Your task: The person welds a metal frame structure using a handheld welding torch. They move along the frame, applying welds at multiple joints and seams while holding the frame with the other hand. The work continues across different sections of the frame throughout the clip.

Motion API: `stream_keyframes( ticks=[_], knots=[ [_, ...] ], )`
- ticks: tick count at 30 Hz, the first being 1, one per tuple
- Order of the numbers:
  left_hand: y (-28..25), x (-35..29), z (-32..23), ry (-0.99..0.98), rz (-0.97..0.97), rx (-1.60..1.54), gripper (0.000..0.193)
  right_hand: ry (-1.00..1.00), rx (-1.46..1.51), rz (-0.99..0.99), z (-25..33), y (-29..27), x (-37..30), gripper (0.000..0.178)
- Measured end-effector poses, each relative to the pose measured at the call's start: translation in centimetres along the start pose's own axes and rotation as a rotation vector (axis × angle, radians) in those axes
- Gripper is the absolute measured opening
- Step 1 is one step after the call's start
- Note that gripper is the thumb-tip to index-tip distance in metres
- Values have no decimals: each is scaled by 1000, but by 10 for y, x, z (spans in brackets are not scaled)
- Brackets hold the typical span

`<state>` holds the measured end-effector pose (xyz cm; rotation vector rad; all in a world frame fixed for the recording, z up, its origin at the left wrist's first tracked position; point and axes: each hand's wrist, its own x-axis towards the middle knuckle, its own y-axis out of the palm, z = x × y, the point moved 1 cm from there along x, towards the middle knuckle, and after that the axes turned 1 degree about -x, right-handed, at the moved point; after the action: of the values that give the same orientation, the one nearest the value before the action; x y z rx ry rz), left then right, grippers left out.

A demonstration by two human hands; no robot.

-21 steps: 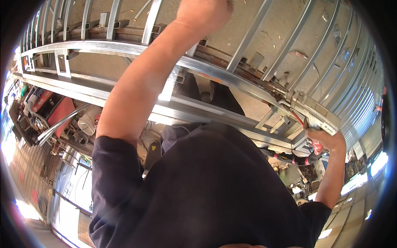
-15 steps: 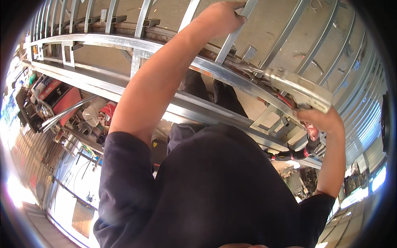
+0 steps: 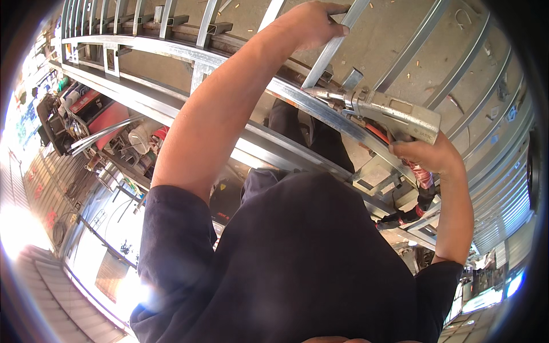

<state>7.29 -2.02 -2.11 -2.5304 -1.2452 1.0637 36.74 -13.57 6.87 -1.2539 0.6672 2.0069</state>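
My left hand [image 3: 314, 26] reaches far out and grips a square metal bar [image 3: 327, 60] of the frame, its fingers over one side and the thumb on the other. In my right hand [image 3: 433, 153] is a silver welding gun [image 3: 403, 117] with a boxy body and a narrow nozzle. The nozzle tip lies at the joint where that bar meets a long shiny metal rail [image 3: 303, 98]; whether it touches cannot be made out. A cable [image 3: 422, 177] in red and black wrapping hangs from the gun's handle, below my right hand.
Parallel metal bars [image 3: 414, 43] run across the frame on both sides. A second, wider beam [image 3: 143, 106] crosses nearer my body. At the left stands a cluttered cart [image 3: 108, 120] with a red panel and thin rods. Small scraps lie on the floor [image 3: 383, 23].
The welding gun has moved left with my right hand, its nozzle now at the bar's joint. My left hand keeps its grip on the same bar. The view has shifted slightly.
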Motion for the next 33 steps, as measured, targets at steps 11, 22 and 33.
stream_keyframes(
  ticks=[11,22,33],
  knots=[
    [-32,-13,-50,-57,188,-9,48,-32,-30,58,1,-1,0,59],
    [-12,-29,-55,-10,-58,247,41,-2,2,57,-5,-3,-2,58],
    [-10,-17,-38,4,-53,218,45,-17,36,37,-8,-2,-6,51]
  ],
)
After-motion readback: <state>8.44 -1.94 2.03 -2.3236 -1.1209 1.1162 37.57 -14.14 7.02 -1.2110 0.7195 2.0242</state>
